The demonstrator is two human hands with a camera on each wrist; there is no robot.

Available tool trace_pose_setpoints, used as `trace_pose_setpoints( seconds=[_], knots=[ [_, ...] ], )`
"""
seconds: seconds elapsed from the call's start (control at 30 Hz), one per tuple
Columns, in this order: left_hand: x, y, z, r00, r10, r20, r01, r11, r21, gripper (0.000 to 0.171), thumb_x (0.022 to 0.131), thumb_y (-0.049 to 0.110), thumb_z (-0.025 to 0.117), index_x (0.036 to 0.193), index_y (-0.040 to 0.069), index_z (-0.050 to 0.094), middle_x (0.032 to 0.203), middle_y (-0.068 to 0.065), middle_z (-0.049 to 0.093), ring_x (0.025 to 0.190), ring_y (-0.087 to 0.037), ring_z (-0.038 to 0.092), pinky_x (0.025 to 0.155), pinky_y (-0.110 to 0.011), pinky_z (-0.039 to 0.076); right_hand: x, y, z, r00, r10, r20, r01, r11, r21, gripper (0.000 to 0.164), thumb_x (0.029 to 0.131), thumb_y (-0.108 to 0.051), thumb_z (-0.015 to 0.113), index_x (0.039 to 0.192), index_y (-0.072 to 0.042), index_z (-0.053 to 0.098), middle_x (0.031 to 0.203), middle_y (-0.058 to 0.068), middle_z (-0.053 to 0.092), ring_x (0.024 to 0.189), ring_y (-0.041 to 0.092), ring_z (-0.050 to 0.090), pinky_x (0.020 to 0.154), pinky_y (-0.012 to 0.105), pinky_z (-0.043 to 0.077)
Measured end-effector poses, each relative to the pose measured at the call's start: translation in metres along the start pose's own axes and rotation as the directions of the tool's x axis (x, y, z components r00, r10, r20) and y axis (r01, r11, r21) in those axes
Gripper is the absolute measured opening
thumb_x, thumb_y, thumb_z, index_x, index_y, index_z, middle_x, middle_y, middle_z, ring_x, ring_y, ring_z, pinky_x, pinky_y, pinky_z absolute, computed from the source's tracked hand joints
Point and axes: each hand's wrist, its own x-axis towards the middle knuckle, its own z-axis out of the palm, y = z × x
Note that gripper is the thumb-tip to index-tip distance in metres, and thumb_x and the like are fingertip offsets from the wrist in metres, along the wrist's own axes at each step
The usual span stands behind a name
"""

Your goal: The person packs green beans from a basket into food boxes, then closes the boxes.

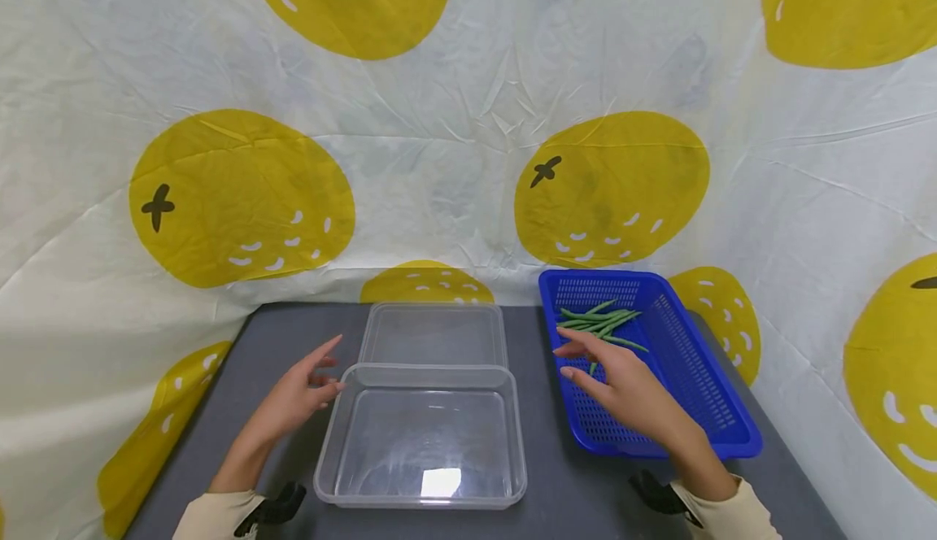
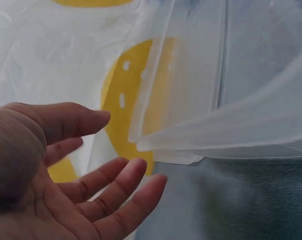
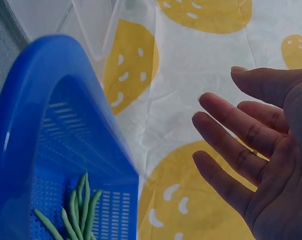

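Observation:
In the head view a clear plastic container (image 1: pixel 420 487) stands at the middle front of the table, its inside bare. My left hand (image 1: pixel 296 394) hovers by the container's left rim with relaxed fingers and holds nothing; the left wrist view shows the same hand (image 2: pixel 86 185) with a gap before the plastic. To the right, a blue basket (image 1: pixel 703 394) holds several green beans (image 1: pixel 603 320) towards its back left. Over the basket my right hand (image 1: pixel 622 381) hangs with loose fingers, nothing in its grasp. In the right wrist view the beans (image 3: pixel 78 212) lie below the hand (image 3: pixel 260 160).
A flat translucent lid (image 1: pixel 435 333) lies behind the container. The grey table (image 1: pixel 538 491) ends at a white cloth (image 1: pixel 432 182) with yellow fruit prints, which rises behind and at both sides. Dark straps (image 1: pixel 281 503) sit on both wrists.

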Motion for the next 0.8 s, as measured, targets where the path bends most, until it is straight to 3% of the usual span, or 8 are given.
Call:
trace_pose_setpoints(
  seconds=[0.27,0.43,0.63,0.8],
  knots=[
    [0.006,-0.014,0.005,0.989,-0.146,-0.005,0.143,0.975,-0.169,0.059,0.099,0.008,0.063,0.152,-0.001,0.039,0.121,-0.025,0.057,0.103,-0.03,0.063,0.07,-0.043,0.059,0.004,0.011,-0.007,0.999,0.032,0.021,-0.034,0.997,0.075,0.053,0.1,-0.018,0.065,0.149,-0.012,0.047,0.118,0.003,0.073,0.103,0.015,0.07,0.085,0.039,0.057],
    [0.009,-0.019,0.01,0.973,-0.229,-0.012,0.219,0.943,-0.249,0.048,0.097,0.008,0.063,0.142,-0.005,0.051,0.108,-0.015,0.061,0.094,-0.022,0.062,0.067,-0.039,0.058,0.006,0.021,-0.011,0.999,0.043,0.029,-0.045,0.996,0.074,0.055,0.1,-0.019,0.065,0.151,-0.012,0.046,0.114,-0.005,0.073,0.101,0.012,0.07,0.083,0.033,0.056],
    [0.013,-0.024,0.009,0.961,-0.277,0.02,0.271,0.915,-0.3,0.044,0.095,0.008,0.061,0.137,-0.006,0.055,0.103,-0.011,0.065,0.088,-0.021,0.063,0.067,-0.038,0.057,0.01,0.039,-0.019,0.992,0.079,0.097,-0.092,0.986,0.136,0.056,0.099,-0.022,0.066,0.151,-0.015,0.045,0.113,-0.006,0.071,0.099,0.012,0.069,0.084,0.031,0.056],
    [0.016,-0.027,0.007,0.956,-0.288,0.051,0.289,0.906,-0.308,0.042,0.096,0.009,0.061,0.134,-0.007,0.056,0.101,-0.011,0.068,0.085,-0.02,0.064,0.066,-0.037,0.058,0.012,0.052,-0.028,0.983,0.091,0.158,-0.12,0.975,0.186,0.055,0.098,-0.022,0.067,0.149,-0.014,0.048,0.115,-0.002,0.071,0.098,0.016,0.07,0.083,0.03,0.056]
  ],
)
